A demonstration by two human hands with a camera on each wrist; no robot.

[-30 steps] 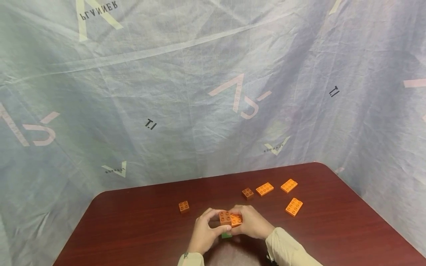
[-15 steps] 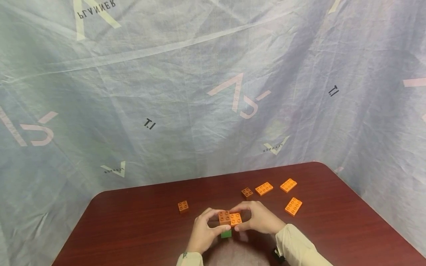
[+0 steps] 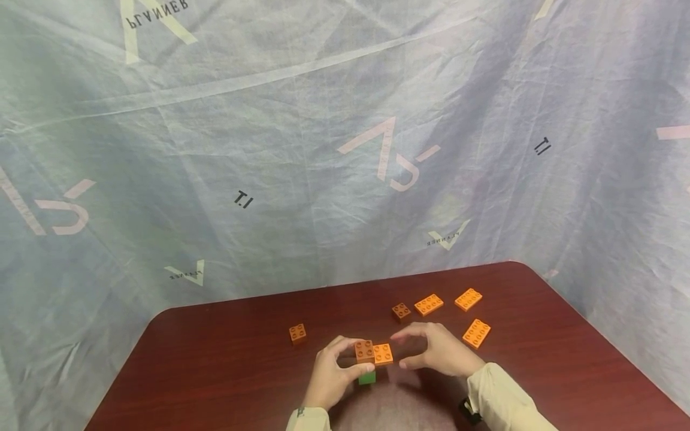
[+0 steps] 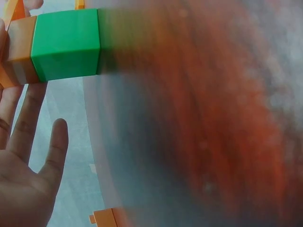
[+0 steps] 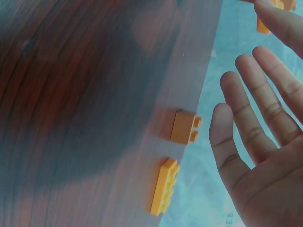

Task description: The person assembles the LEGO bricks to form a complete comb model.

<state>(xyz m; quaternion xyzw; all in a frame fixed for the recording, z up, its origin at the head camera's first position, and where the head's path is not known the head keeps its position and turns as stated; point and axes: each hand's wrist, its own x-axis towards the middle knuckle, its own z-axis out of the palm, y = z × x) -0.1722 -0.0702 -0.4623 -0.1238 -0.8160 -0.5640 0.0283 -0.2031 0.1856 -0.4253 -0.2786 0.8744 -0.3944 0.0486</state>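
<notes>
My left hand (image 3: 329, 376) grips a small stack of toy building bricks between thumb and fingers. On its top shows a brown two-by-two brick (image 3: 364, 350), with an orange piece (image 3: 383, 354) sticking out to the right. A green brick (image 3: 367, 378) forms the underside and looks large in the left wrist view, beside a brown brick (image 4: 21, 45). How the pieces join is partly hidden by the fingers. To the right of the stack, my right hand (image 3: 444, 352) holds nothing; its fingers and thumb are spread apart, a short gap from the orange piece.
On the dark red table (image 3: 226, 359) lie a brown brick (image 3: 297, 334) left of the hands and another brown brick (image 3: 401, 312) behind them. Three orange bricks, one of them (image 3: 429, 304) near that brown one, lie at the right. A grey printed cloth (image 3: 302, 149) hangs behind.
My right hand has let go of the orange piece and moved away to the right, its fingers parting. The left hand still holds the stack in nearly the same spot.
</notes>
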